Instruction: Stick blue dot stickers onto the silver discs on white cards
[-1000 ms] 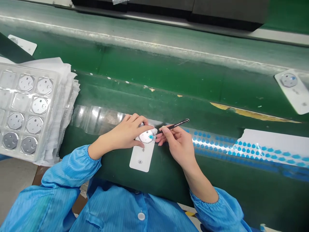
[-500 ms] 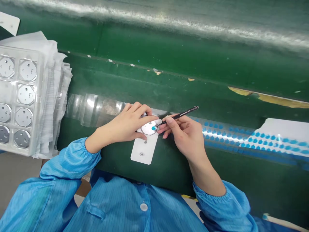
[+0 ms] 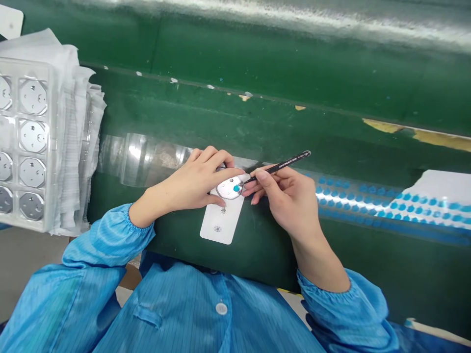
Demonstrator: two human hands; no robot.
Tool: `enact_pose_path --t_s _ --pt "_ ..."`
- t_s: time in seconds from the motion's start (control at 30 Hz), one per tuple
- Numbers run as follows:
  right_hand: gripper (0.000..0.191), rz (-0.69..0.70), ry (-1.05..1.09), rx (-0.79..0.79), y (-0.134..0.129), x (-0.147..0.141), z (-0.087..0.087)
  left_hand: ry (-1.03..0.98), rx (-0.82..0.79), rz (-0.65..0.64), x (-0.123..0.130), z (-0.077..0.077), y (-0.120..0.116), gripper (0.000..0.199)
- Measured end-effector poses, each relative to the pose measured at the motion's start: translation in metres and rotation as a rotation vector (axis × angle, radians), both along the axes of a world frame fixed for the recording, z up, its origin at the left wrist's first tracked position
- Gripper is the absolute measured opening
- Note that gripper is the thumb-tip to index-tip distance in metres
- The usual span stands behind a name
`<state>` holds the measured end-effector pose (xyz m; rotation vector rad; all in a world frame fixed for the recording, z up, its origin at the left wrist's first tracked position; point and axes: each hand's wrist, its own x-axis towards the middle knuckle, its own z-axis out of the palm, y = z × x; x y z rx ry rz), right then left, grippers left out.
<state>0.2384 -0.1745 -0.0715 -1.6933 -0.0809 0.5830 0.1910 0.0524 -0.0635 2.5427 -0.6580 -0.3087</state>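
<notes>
My left hand point(image 3: 200, 179) grips a silvery octagonal metal plate point(image 3: 225, 190) with small holes, its thumb at the near edge and fingers over the far side. Beneath the plate lies a white card point(image 3: 217, 228) with small dark marks. A round blue sticker point(image 3: 236, 188) sits on the plate's right part. My right hand point(image 3: 289, 196) pinches black tweezers point(image 3: 281, 165) like a pen. Their tip touches or nearly touches the blue sticker; I cannot tell which. The left forefinger lies close to the tip.
At the left, a clear plastic tray point(image 3: 51, 147) holds several similar metal plates, beside layered white sheets point(image 3: 75, 142). A transparent film strip point(image 3: 143, 159) lies left of the hands. Rows of blue dots on clear film point(image 3: 346, 198) stretch right, partly over a white sheet point(image 3: 441, 189). The green table point(image 3: 257, 260) has chipped spots.
The view has shifted slightly, so the tray sits further left. Both hands keep their grips, and the tweezers' tip stays at the blue sticker on the plate.
</notes>
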Motion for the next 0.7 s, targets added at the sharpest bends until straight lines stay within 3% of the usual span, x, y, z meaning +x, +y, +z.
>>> enact_pose_path --t_s 0.7 --pt "0.039 0.012 -0.004 0.018 -0.0013 -0.0001 0.0000 0.028 -0.003 0.007 -0.0003 0.0027 -0.0003 0.068"
